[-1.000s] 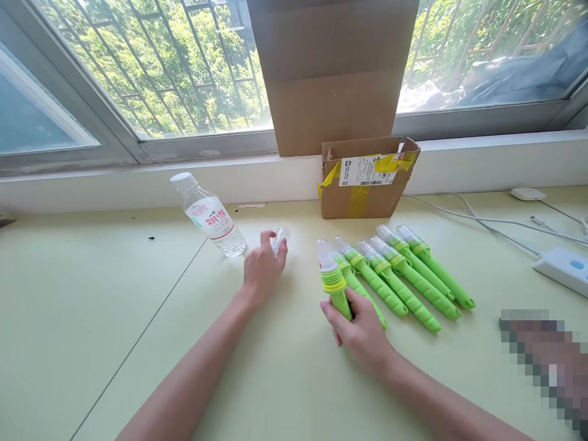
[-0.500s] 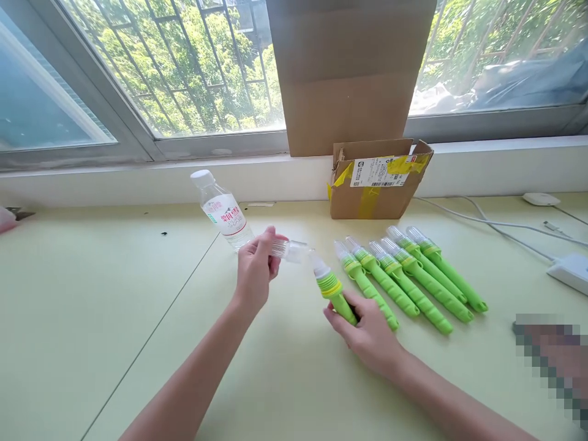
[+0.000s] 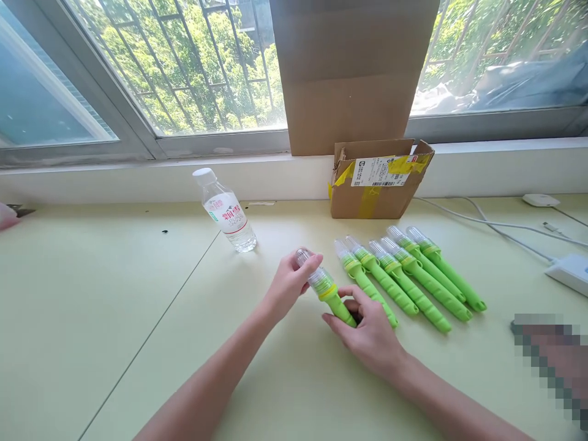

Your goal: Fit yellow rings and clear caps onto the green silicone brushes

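Note:
My left hand [image 3: 294, 277] is closed around a clear ribbed cap [image 3: 303, 256], which sits over the top end of a slim green tube-shaped tool [image 3: 331, 295]. Lower down, my right hand [image 3: 370, 321] grips the tool's green handle, its far end hidden in the palm. The tool is tilted, with the capped end up and to the left. Just right of it lie several matching green tools [image 3: 404, 275] in a slanted row, each with a clear cap. What kind of tool these are I cannot tell.
A water bottle [image 3: 229, 214] with a white cap stands behind my left hand. Against the sill is an open cardboard box [image 3: 372, 199] with yellow tape. White cables and a power strip [image 3: 569, 275] lie at right. A blurred-out object [image 3: 555, 361] is at the right edge.
My left hand has moved right and down, bringing the clear cap from beside the tool's tip onto it. My right hand stays almost in place, still gripping the handle.

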A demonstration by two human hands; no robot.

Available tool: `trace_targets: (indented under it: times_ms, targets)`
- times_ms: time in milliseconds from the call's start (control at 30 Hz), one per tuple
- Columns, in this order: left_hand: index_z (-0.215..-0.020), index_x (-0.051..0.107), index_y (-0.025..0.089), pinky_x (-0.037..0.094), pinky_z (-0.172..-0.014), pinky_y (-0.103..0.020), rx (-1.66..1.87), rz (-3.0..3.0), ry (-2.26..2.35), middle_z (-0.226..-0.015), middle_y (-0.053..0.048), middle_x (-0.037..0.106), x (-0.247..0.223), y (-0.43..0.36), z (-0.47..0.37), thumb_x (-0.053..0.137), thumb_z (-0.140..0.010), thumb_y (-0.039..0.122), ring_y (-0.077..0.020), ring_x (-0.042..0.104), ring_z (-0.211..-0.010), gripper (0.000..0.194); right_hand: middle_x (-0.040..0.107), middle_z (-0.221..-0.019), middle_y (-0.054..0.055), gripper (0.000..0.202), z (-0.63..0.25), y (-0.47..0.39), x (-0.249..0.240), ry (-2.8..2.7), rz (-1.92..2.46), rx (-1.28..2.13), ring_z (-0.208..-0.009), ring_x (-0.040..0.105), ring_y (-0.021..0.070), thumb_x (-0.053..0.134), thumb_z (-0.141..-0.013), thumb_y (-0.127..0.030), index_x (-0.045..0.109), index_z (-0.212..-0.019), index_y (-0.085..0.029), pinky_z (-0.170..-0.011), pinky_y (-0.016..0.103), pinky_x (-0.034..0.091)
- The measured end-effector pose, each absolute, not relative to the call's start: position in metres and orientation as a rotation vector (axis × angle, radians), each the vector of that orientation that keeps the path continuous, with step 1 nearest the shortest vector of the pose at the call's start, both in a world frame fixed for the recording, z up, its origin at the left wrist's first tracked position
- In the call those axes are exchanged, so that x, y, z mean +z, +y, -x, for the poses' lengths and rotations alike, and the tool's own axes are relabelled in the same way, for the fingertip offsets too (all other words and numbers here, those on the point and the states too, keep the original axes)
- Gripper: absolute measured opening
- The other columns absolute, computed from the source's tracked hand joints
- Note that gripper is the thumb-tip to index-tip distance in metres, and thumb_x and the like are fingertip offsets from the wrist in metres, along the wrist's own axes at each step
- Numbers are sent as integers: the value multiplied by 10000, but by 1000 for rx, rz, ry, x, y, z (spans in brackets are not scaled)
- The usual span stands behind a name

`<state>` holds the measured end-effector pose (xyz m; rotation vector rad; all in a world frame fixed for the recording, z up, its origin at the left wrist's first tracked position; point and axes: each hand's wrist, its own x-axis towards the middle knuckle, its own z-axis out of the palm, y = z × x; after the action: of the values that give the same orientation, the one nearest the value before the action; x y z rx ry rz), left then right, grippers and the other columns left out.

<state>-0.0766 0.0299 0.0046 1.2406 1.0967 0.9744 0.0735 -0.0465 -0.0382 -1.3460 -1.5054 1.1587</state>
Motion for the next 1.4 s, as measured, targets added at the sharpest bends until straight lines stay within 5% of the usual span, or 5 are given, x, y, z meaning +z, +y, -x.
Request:
trace_targets:
  times_ms: [267,667,867,1200,1400]
  targets:
    - [-730,528,179,376,-465,-188,1178,-1053,1080,-599,61,424,-24,28,61,694,-720,476,-72,423,-512,341,624,-813,11,197,-75,-41,-40,-1485,1299,1106,-689,570,167,624,-790,-287,569,-964,-213,-599,265,427]
    - [-1002,550,185,521,-683,-300,1149,-890,915,-820,-46,686,-24,22,68,687,-738,451,-187,665,-740,398,525,-640,-22,203,-75,-41,-36,-1526,1304,1139,-524,498,130,527,-879,-387,598,-926,-203,-479,247,389]
    - [-995,543,172,535,-729,-328,1118,-841,853,-902,-81,701,-23,16,64,683,-758,411,-218,682,-832,365,589,-754,2,308,-73,-41,-45,-1347,1392,1094,-532,534,143,693,-743,-396,538,-942,-219,-420,246,402]
    - [-964,550,179,540,-730,-334,1089,-829,820,-946,-91,704,-21,16,65,689,-763,380,-234,679,-884,317,608,-711,9,309,-75,-40,-37,-1287,1277,1332,-542,607,146,573,-848,-492,559,-860,-184,-497,264,475]
    - [-987,561,192,534,-730,-322,1093,-836,818,-910,-69,711,-24,15,63,679,-774,379,-223,685,-857,307,525,-558,-51,354,-76,-37,-37,-1279,1425,1284,-390,521,129,673,-747,-525,516,-790,-211,-333,237,387]
